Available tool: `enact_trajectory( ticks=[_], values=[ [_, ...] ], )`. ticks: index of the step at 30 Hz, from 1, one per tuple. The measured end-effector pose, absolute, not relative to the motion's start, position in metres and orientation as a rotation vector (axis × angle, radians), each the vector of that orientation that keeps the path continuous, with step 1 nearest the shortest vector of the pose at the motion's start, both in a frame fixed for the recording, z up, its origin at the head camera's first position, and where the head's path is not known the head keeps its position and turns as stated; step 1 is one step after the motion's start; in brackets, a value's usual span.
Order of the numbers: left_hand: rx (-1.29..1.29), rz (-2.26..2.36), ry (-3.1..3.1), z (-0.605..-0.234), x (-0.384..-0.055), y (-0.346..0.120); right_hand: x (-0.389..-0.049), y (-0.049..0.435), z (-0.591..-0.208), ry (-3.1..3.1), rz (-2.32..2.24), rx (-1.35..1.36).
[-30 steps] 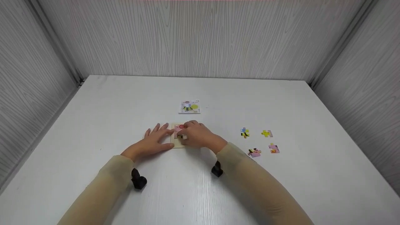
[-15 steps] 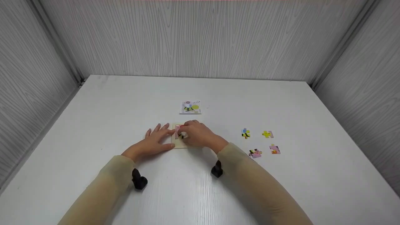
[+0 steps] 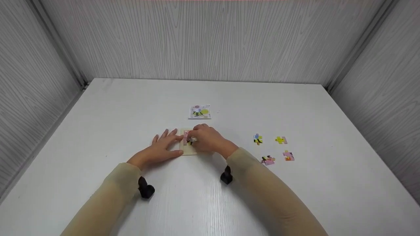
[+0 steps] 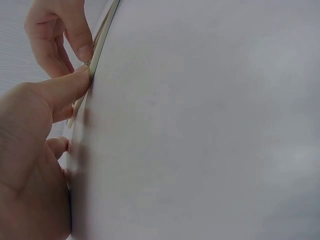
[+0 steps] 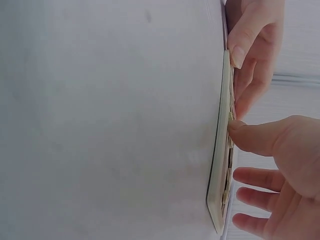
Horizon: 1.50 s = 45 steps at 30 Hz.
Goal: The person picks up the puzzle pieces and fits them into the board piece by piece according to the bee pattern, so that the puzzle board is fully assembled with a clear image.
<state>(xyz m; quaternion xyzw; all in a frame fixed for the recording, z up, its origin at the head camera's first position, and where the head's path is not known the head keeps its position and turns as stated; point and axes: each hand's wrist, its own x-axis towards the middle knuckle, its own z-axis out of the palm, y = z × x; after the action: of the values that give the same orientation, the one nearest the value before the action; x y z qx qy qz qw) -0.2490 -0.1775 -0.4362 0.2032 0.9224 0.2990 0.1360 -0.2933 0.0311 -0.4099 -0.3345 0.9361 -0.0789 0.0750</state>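
While the left hand rests at the tray's left edge, fingers spread and gripping nothing, the right hand bends over the tray at the frame's centre, its thumb on the fitted pieces; whether it pinches one or merely presses cannot be told. The step in hand appears to be seating a piece. Four loose pieces lie right of centre. The next move probably calls for lifting one of these and matching its pattern to the picture card, above centre.
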Motion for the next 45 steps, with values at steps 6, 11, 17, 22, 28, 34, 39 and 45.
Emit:
enact_trajectory(
  ticks=[6, 11, 17, 22, 28, 34, 39, 45],
  values=[
    [0.588, 0.875, 2.668, -0.4344, -0.2493, -0.1776, -0.2931, 0.0308, -0.4086, 2.799, -0.253, -1.025],
    [0.582, 0.873, 2.67, -0.4356, -0.2489, -0.1777, -0.2937, 0.0312, -0.4095, 2.799, -0.255, -1.049],
    [0.595, 0.88, 2.674, -0.4372, -0.2482, -0.1785, -0.2934, 0.0318, -0.4103, 2.81, -0.256, -1.101],
    [0.601, 0.882, 2.677, -0.4373, -0.2479, -0.1796, -0.2931, 0.0311, -0.4096, 2.8, -0.279, -1.101],
    [0.612, 0.882, 2.679, -0.4378, -0.2477, -0.1803, -0.2926, 0.0296, -0.4106, 2.773, -0.273, -1.105],
    [0.595, 0.879, 2.678, -0.4382, -0.2475, -0.1798, -0.2926, 0.0277, -0.4108, 2.771, -0.276, -1.115],
    [0.591, 0.872, 2.674, -0.4372, -0.2474, -0.1791, -0.2923, 0.0285, -0.4104, 2.772, -0.294, -1.109],
    [0.595, 0.886, 2.672, -0.4368, -0.2479, -0.1789, -0.2915, 0.0305, -0.4095, 2.786, -0.305, -1.176]
  ],
)
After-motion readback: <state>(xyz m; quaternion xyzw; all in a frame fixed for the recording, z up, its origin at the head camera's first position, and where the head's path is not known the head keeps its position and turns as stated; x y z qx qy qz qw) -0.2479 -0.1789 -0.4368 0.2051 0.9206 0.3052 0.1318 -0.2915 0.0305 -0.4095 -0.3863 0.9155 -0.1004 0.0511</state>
